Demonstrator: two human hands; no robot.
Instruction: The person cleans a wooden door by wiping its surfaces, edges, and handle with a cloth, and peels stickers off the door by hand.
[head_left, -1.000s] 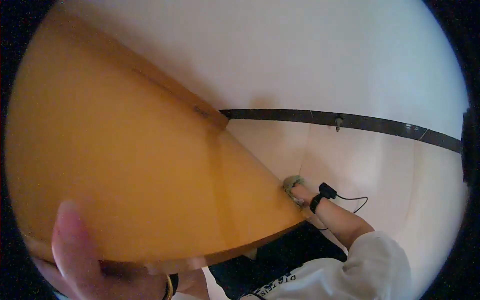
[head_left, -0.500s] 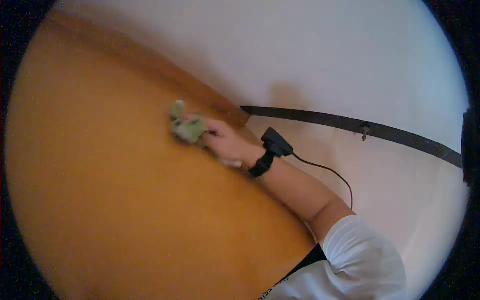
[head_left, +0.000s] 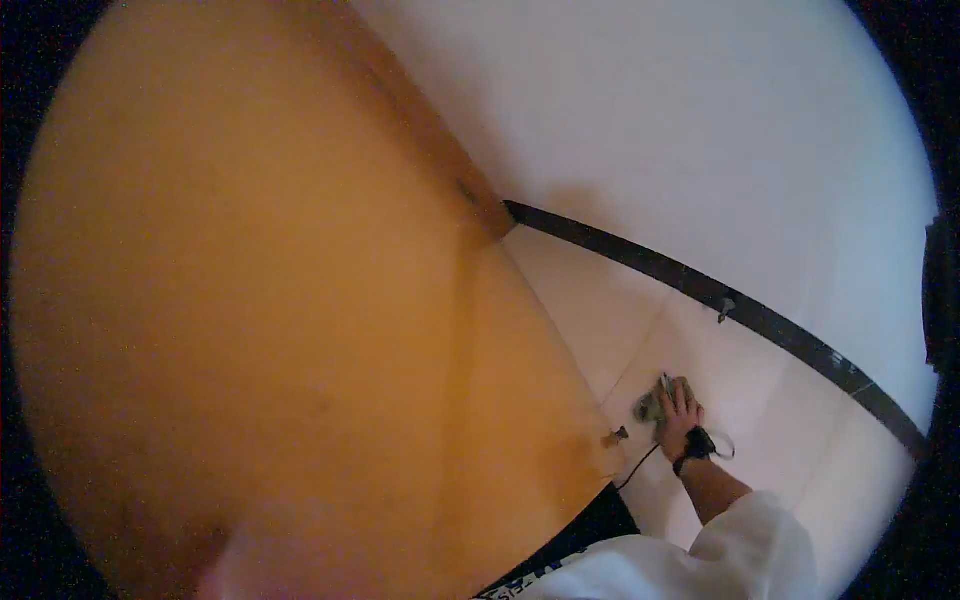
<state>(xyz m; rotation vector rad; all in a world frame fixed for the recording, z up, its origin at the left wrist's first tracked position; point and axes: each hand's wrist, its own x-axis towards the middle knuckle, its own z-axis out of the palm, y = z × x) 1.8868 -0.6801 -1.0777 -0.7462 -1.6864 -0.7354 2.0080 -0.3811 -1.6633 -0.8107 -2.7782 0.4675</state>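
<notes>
At the lower right, my right hand (head_left: 680, 408) presses a crumpled green and grey cloth (head_left: 648, 408) flat against the pale floor, beside the orange-brown wooden surface (head_left: 300, 300). The fingers lie over the cloth, and a black strap with a small device (head_left: 693, 450) is round that wrist. At the bottom left a blurred pinkish shape, perhaps part of my left hand (head_left: 240, 570), is close to the camera; its fingers cannot be made out.
A dark baseboard strip (head_left: 650, 262) runs along the foot of the white wall (head_left: 700, 120), with a small metal stopper (head_left: 726, 308) on it. Another small fitting (head_left: 616, 437) is near the wooden surface's edge. A black cable (head_left: 638, 468) trails by my wrist.
My right hand has moved with the cloth from over the wooden surface down and right to the floor. The view has tilted, and the blurred shape has come in at the bottom left.
</notes>
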